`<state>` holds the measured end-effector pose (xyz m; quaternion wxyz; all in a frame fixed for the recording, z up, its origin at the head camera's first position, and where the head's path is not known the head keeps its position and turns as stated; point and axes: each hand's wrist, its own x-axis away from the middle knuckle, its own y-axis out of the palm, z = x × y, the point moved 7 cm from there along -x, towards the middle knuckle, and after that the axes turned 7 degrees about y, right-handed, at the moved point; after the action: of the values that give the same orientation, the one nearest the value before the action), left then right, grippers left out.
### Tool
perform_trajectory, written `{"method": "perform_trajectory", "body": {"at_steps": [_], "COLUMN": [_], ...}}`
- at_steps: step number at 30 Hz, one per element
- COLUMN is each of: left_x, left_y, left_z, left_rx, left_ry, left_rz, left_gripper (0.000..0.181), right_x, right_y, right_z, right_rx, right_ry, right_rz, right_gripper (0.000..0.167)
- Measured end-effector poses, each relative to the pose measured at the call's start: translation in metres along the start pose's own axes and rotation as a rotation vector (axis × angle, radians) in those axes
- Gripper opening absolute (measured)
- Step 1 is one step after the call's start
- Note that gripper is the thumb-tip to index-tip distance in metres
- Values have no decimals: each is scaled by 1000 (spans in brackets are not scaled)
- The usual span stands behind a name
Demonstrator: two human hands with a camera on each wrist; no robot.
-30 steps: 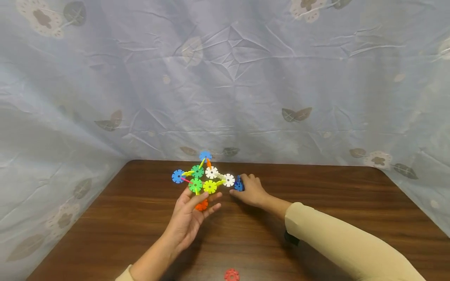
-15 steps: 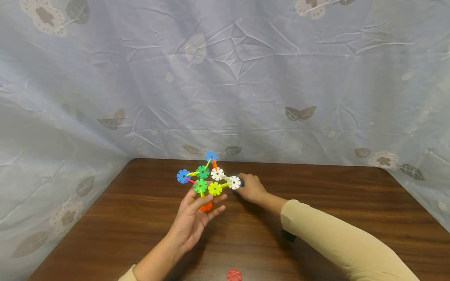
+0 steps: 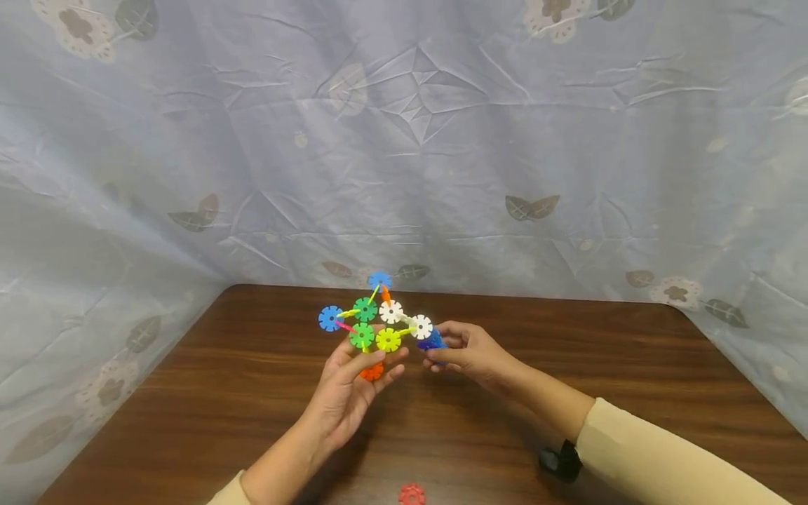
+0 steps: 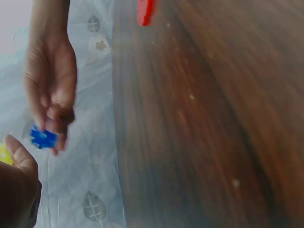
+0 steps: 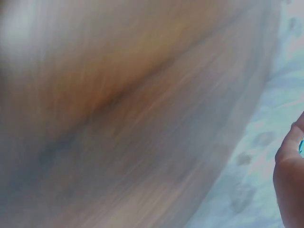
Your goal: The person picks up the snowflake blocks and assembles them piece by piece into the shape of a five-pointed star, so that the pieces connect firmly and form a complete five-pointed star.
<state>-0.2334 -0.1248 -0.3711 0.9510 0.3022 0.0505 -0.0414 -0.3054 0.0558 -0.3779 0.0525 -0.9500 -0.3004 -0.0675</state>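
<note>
My left hand point(image 3: 346, 393) grips a structure of slotted plastic discs point(image 3: 362, 335) between thumb and fingers, raised off the table. Green, yellow, white, light blue and orange discs are joined edge to edge in it. Right beside its white end disc point(image 3: 421, 327), my right hand point(image 3: 473, 354) pinches dark blue slotted discs point(image 3: 432, 341), partly covered by that white disc and my fingers. How many blue ones there are I cannot tell. In the left wrist view the right hand point(image 4: 52, 80) holds a blue disc point(image 4: 43, 137) near my left thumb point(image 4: 21, 152).
A red slotted disc point(image 3: 412, 494) lies on the wooden table point(image 3: 505, 435) near its front edge. Behind the table hangs a pale patterned cloth point(image 3: 410, 175). A black strapped device point(image 3: 560, 461) sits at my right wrist. The right wrist view is blurred.
My right hand has picked up the dark blue discs from the table and turned, bringing them toward me beside the structure. My left hand has shifted slightly right, still holding the structure.
</note>
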Motion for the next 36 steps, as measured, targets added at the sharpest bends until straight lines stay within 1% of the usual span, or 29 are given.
{"method": "perform_trajectory", "body": {"at_steps": [2, 5, 9, 12, 15, 17, 19, 20, 22, 26, 29, 32, 36], "left_x": [-1, -1, -1, -1, -2, -3, -4, -5, -5, -7, -6, -5, -5], "left_y": [2, 5, 7, 8, 10, 11, 12, 12, 13, 14, 17, 20, 21], "left_z": [-1, -3, -5, -5, -4, -3, -3, -3, -4, -7, -10, -12, -12], "left_rx": [0, 2, 4, 5, -1, -6, -9, -10, -5, 3, 6, 0, -23], "left_ry": [-5, -11, -12, -5, 4, 11, 12, 12, 10, 9, -1, -9, 2], "left_rz": [2, 0, -16, -26, -20, -12, -1, 5, 25, 63, 74, 83, 96], "left_gripper": [34, 32, 30, 31, 31, 29, 27, 26, 21, 13, 12, 13, 14], "right_x": [13, 26, 36, 41, 45, 46, 47, 47, 48, 51, 52, 51, 48], "right_y": [6, 14, 23, 26, 26, 26, 26, 25, 25, 25, 24, 23, 23], "right_z": [-6, -10, -12, -12, -11, -10, -8, -8, -7, -6, -6, -6, -6], "right_rx": [-99, -232, -319, -375, -456, -491, -486, -467, -410, -290, -227, -208, -227], "right_ry": [5, 28, 50, 53, 59, 55, 39, 26, -7, -78, -115, -132, -143], "right_rz": [-37, -56, -63, -77, -88, -90, -77, -61, -28, 52, 105, 150, 183], "right_gripper": [54, 54, 49, 51, 53, 52, 50, 49, 49, 56, 57, 53, 50]}}
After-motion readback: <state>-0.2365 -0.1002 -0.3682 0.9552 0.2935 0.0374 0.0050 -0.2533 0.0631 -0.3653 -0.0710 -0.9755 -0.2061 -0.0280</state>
